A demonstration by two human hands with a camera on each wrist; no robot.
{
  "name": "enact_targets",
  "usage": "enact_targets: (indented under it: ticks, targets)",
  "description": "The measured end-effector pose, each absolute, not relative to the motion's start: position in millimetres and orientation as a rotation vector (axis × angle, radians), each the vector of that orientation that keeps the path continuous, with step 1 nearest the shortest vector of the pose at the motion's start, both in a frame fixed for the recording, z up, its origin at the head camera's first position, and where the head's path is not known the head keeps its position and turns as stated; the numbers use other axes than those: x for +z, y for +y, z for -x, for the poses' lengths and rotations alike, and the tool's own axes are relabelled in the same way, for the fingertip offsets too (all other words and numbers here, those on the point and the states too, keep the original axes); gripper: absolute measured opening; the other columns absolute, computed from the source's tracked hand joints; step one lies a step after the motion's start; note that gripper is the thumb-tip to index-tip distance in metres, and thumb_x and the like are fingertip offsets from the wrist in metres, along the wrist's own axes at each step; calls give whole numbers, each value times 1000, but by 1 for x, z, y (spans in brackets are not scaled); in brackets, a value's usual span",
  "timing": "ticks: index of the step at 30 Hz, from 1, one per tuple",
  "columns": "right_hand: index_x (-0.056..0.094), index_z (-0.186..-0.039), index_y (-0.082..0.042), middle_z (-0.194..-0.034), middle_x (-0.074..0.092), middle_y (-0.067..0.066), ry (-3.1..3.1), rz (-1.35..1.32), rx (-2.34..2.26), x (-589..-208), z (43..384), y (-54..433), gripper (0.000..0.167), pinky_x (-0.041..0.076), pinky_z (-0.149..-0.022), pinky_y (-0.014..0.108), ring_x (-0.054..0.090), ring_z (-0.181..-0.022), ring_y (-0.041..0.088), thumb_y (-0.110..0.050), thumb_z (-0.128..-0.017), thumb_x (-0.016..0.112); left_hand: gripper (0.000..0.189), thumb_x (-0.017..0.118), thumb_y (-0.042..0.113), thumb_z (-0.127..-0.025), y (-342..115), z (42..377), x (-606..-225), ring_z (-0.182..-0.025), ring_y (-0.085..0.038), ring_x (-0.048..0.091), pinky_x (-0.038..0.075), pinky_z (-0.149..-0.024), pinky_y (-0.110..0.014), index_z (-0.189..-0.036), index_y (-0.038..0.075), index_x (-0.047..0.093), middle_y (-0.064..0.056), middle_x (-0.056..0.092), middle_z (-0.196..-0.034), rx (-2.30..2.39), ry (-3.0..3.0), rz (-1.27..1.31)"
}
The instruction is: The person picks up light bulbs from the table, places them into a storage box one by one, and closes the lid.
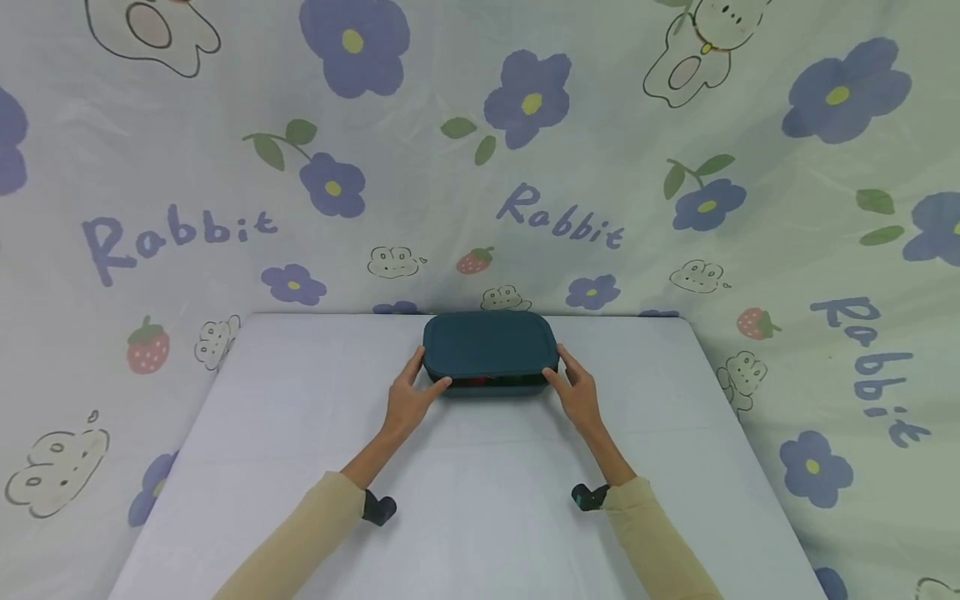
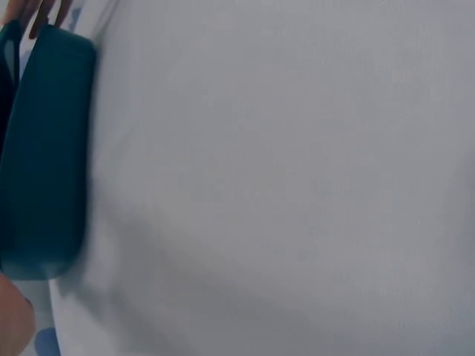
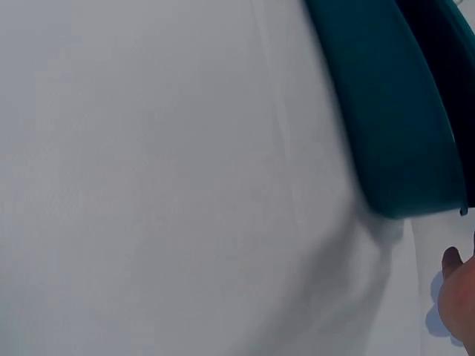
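A dark teal lid with rounded corners sits over a teal box at the far side of the table. Between the lid's front edge and the box runs a dark gap, where a bit of red shows; what lies inside is mostly hidden. My left hand grips the lid at its left end, thumb at the front corner. At the opposite end my right hand holds it the same way. Both wrist views show the box's side wall close up, with only parts of the hands at the frame edges.
The white table has its back edge just behind the box. A curtain printed with flowers and rabbits hangs behind and along the sides. Small dark devices are strapped at both wrists.
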State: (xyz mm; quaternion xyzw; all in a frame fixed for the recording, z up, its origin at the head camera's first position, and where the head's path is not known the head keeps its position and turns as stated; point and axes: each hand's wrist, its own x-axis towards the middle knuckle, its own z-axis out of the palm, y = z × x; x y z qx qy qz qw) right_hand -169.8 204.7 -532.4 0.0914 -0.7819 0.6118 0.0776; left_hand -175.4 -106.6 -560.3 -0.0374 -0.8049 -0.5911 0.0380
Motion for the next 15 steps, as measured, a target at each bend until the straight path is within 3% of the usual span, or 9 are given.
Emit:
enact_targets:
  ticks: [6,15]
  targets:
    - [39,-148,8,-154,37,21,-2368,-247,1813,-536,169,207,60,25,-116,43,30,-145,33,-8,-97,66,88,77,30,-90,-106,176,-564,-147,-26,26,28,-115,-37,-158,7,26,-8,25,-162,-1833,-2482,136]
    - [39,-147,9,-153,37,23,-2386,-230,1788,-542,168,207,62,27,-116,40,31,-144,32,-8,-96,68,88,78,27,-89,-105,176,-568,-146,-29,29,31,-114,-37,-158,6,26,-10,24,-162,-1818,-2504,136]
